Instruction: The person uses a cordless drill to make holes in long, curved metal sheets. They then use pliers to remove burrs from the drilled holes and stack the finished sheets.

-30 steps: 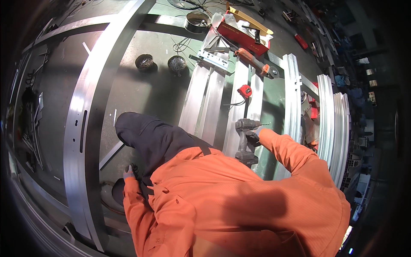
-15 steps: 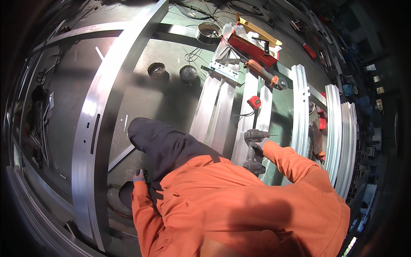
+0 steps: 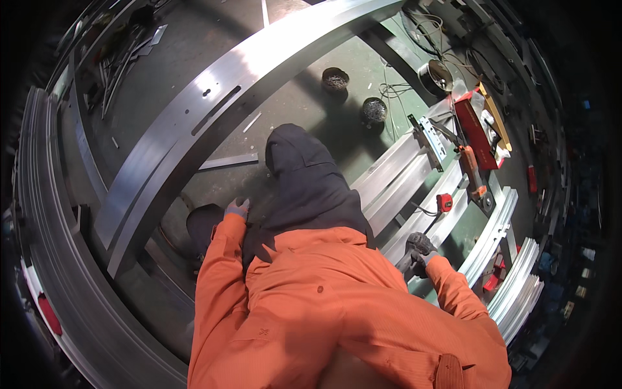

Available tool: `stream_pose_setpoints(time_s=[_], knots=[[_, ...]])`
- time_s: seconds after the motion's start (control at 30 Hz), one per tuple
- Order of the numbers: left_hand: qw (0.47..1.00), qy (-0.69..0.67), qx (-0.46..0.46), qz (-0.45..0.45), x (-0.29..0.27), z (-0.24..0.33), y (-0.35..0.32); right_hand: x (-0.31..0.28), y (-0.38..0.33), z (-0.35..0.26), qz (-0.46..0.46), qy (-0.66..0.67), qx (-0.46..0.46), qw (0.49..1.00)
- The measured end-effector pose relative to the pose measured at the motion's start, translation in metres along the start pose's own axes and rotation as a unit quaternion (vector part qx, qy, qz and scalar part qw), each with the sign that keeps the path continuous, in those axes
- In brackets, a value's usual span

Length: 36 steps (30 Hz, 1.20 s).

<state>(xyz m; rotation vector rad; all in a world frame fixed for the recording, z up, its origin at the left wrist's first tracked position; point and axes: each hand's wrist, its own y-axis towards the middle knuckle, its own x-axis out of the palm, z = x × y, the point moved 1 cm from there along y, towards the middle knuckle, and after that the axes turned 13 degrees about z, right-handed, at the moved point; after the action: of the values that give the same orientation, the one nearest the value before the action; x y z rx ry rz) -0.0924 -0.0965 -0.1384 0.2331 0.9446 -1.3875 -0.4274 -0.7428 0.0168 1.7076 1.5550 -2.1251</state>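
Note:
My right hand [image 3: 426,259], in a grey glove, is wrapped around the grip of a dark cordless drill [image 3: 420,244] at my right side. The drill is over pale metal profiles [image 3: 414,227], its lower part partly hidden by my orange sleeve. My gloved left hand [image 3: 238,206] hangs beside my left leg, near a dark rounded shape [image 3: 204,222]; its fingers are foreshortened and too small to read. Ahead of the drill, a red tape measure [image 3: 444,203] rests on the profiles. Farther off lies an orange-and-black angle grinder [image 3: 474,174], beside a slotted metal plate [image 3: 433,142].
A big slotted metal beam [image 3: 214,91] runs across the left and far side. Two tins of small metal parts [image 3: 335,79] stand on the floor, and a larger tin [image 3: 435,78] is near an opened red box [image 3: 478,133]. More profiles are stacked left [image 3: 58,214] and right [image 3: 515,279].
My view has turned, so the beam and tools appear rotated clockwise. The drill has swung from lying sideways to a foreshortened pose, still in my right hand. My left hand stays by my leg.

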Motion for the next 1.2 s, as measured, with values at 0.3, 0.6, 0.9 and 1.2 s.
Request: stream_pose_setpoints(time_s=[0.3,0.6,0.9,1.2], knots=[[0.999,0.003,-0.038,0.011,-0.028,0.052,-0.038,-0.077,0.033,-0.101,-0.048,-0.138,-0.117,0.982],[0.996,0.079,-0.027,-0.014,-0.041,0.088,-0.052,-0.033,0.092,-0.312,-0.182,0.505,0.001,0.844],[0.993,0.110,-0.043,-0.022,-0.046,0.081,-0.057,-0.024,0.099,-0.329,-0.166,0.443,-0.027,0.881],[0.996,0.088,-0.001,-0.019,-0.030,0.077,-0.046,-0.028,0.108,-0.320,-0.270,0.471,-0.019,0.840]])
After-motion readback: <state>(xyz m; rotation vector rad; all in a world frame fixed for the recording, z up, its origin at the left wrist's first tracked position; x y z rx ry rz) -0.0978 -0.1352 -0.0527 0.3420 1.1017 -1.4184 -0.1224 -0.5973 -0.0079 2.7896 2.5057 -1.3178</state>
